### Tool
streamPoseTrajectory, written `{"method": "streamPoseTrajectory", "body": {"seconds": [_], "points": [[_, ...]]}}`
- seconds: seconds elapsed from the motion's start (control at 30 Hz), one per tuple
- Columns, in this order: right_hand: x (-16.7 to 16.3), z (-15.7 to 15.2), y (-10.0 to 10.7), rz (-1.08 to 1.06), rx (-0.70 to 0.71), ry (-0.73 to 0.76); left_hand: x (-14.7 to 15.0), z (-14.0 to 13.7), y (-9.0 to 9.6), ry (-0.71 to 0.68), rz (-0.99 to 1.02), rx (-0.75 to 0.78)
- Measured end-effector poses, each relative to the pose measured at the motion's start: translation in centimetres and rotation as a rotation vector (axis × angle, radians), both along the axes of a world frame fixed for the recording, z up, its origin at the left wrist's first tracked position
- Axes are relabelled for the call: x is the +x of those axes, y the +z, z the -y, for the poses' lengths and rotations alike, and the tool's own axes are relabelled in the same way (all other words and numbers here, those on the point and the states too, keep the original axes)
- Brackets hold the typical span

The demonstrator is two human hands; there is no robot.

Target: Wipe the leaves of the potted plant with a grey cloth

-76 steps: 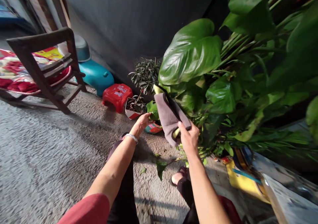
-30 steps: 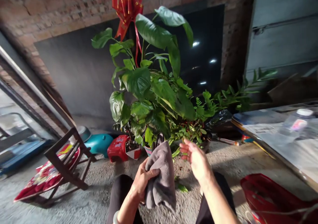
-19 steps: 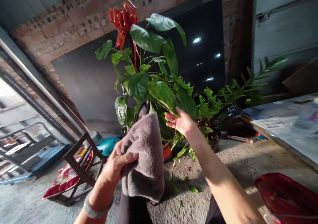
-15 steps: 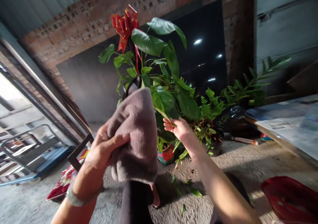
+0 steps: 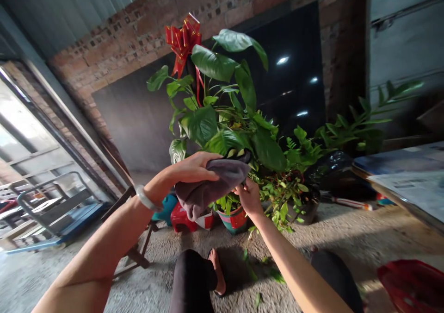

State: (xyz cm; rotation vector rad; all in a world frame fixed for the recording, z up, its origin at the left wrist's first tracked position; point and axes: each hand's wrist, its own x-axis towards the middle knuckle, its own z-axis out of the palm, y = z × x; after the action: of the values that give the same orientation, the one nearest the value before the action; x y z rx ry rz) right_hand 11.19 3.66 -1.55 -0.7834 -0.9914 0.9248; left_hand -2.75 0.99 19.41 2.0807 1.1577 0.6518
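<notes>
My left hand [image 5: 201, 167] is closed over a greyish-purple cloth [image 5: 210, 188], thumb below and fingers on top. The cloth lies over the front of a large-leaved potted plant [image 5: 222, 67], covering most of one low leaf. Beside the cloth's right end, my right hand [image 5: 249, 196] has its fingers pinched together at the leaf's tip, which the cloth and fingers largely hide. The plant stands in a red and green pot [image 5: 234, 219], with a red ribbon bow [image 5: 184, 40] at its top.
A smaller potted plant [image 5: 298, 197] stands to the right, near a paper-covered table [image 5: 409, 178]. Behind the left arm are a red stool [image 5: 183, 218] and a wooden chair [image 5: 135, 257]. A blue hand trolley [image 5: 58, 225] is at far left. Fallen leaves [image 5: 277, 276] lie on the floor.
My left hand has swung the cloth from upright in front of the plant down and right onto the low leaf. The right hand stays near the leaf tip, slightly lower.
</notes>
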Motion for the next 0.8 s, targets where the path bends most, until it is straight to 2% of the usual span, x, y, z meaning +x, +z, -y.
{"method": "streamPoseTrajectory", "body": {"seconds": [0.07,0.17,0.23,0.3,0.4,0.43,0.5,0.57,0.67,0.73,0.8], "points": [[0.1,0.1,-0.2,0.03,0.0,-0.036,0.1,0.5,1.6,-0.025,0.153,-0.014],[-0.2,0.3,-0.4,0.065,0.013,-0.039,1.3,0.1,3.3,0.085,0.496,0.198],[-0.5,0.3,-0.4,0.043,0.01,-0.015,2.2,-0.9,3.1,0.159,0.58,0.315],[-0.6,0.2,-0.5,-0.012,-0.003,0.013,2.7,-1.7,1.8,0.157,0.419,0.27],[-0.3,-0.1,-0.9,-0.08,0.017,0.018,2.2,-1.4,-0.4,0.002,-0.055,0.0],[-0.2,-0.2,-1.0,-0.1,0.025,0.01,1.8,-0.9,-0.8,-0.06,-0.154,-0.061],[-0.1,-0.4,-1.3,-0.139,0.008,0.004,1.1,-0.1,-0.5,-0.156,-0.187,-0.09],[0.0,-0.6,-1.5,-0.162,-0.044,0.024,0.7,0.1,0.8,-0.149,-0.066,0.032],[0.1,-0.7,-1.3,-0.183,-0.093,0.064,1.1,-1.7,2.1,0.044,0.087,0.428],[0.2,-0.7,-1.2,-0.204,-0.102,0.077,1.6,-3.7,1.6,0.162,0.062,0.625],[0.3,-0.7,-1.2,-0.224,-0.107,0.087,1.8,-5.2,0.0,0.147,-0.086,0.594]]}}
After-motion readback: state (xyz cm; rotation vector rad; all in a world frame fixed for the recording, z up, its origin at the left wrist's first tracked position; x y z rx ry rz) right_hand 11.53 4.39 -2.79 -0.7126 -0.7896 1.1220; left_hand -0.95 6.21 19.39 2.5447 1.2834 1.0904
